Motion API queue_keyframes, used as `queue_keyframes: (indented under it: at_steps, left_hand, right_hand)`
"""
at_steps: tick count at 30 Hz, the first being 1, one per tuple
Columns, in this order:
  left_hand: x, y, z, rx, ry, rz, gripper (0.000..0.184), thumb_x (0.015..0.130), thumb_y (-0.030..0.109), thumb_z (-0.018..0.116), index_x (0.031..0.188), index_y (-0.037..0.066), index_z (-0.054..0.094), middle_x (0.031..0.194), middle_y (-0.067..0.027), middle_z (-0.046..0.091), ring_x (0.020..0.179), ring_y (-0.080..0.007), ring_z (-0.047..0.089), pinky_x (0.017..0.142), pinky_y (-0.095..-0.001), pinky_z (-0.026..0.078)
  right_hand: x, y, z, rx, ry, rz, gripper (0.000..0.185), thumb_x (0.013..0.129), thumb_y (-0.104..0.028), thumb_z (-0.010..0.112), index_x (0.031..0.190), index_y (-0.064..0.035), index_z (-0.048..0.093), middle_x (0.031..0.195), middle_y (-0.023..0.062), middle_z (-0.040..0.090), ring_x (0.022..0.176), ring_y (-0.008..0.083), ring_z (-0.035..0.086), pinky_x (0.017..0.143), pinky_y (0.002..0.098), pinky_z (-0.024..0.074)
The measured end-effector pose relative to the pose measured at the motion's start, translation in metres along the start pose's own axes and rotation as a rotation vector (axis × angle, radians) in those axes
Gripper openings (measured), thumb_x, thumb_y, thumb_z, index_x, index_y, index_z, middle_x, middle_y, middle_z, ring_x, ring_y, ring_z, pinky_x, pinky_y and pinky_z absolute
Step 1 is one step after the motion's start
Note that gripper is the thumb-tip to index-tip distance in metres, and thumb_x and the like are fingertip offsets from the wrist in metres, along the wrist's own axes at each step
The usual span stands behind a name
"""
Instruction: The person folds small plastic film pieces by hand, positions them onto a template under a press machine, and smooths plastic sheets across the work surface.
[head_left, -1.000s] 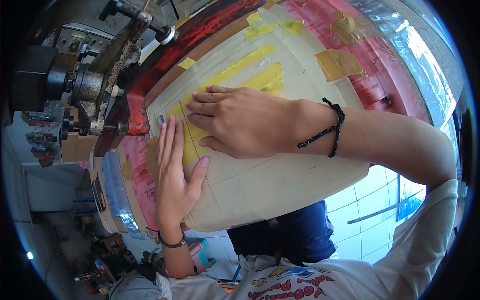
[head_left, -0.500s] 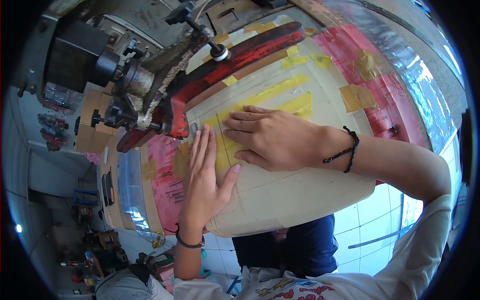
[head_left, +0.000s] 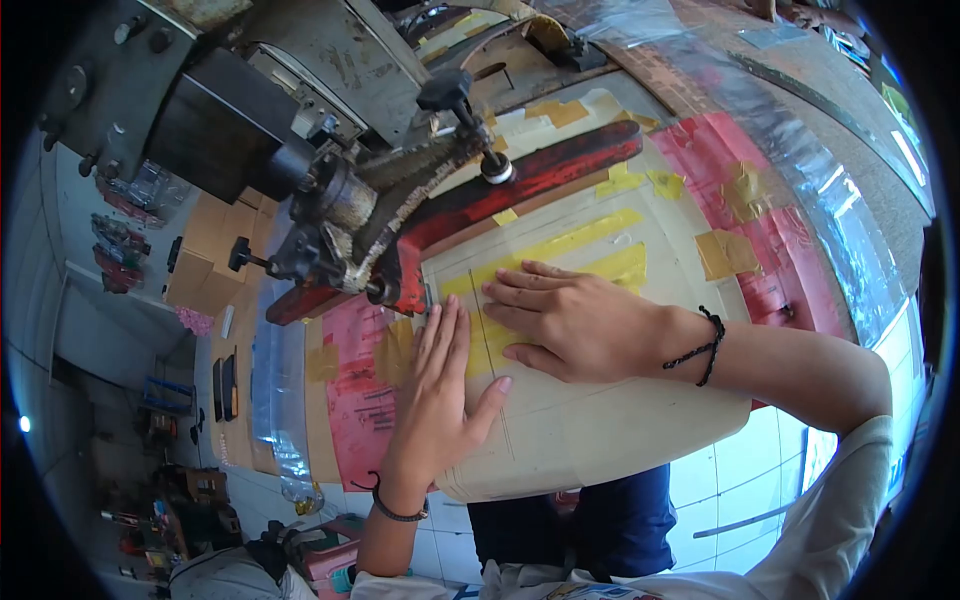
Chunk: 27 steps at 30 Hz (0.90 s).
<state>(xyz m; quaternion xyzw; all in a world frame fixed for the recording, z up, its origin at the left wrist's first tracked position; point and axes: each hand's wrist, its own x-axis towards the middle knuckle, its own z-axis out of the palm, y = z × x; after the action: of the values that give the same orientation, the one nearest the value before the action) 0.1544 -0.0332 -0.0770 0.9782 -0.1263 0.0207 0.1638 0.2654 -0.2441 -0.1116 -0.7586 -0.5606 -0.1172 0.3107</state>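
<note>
Both my hands lie on a cream board marked with thin ruled lines and strips of yellow tape. My left hand rests along the board's left side, fingers straight and close together, thumb apart. Its fingertips are just below the end of a red metal bar. My right hand is laid flat, palm down, partly over the yellow tape, its fingertips pointing left. A dark ruled line runs between the two hands. Neither hand shows anything held; what is under the palms is hidden.
A heavy machine head with black knobs stands over the board's upper left. Red sheeting and brown tape lie around the board. Clear plastic covers the right side. A cardboard box sits at left.
The view has shifted, so the machine, board and hands appear lower and slightly farther right. Both hands remain flat at about the same place on the board.
</note>
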Motion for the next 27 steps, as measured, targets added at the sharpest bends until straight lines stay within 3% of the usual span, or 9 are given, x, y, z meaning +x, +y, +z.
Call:
queue_keyframes:
  at_steps: [12,27]
  left_hand:
    - [-0.001,-0.001,-0.001,0.002,0.016,0.048,0.071,0.097,0.026,0.06,0.154,-0.008,0.036,0.163,-0.0274,0.031,0.152,-0.0432,0.029,0.125,-0.0497,0.022]
    - [-0.002,-0.005,-0.002,-0.102,0.011,0.048,0.073,0.095,0.023,0.063,0.155,-0.008,0.035,0.164,-0.0269,0.031,0.153,-0.0432,0.028,0.125,-0.0487,0.023]
  right_hand:
    - [0.002,-0.004,-0.006,0.004,-0.012,0.015,0.05,0.096,-0.024,0.063,0.132,0.0101,0.058,0.14,0.0261,0.059,0.136,0.0398,0.053,0.121,0.0474,0.0364]
    - [0.004,-0.008,-0.01,-0.024,-0.068,0.042,0.05,0.098,-0.028,0.059,0.134,0.0071,0.058,0.142,0.0218,0.059,0.137,0.0356,0.052,0.122,0.0465,0.0352]
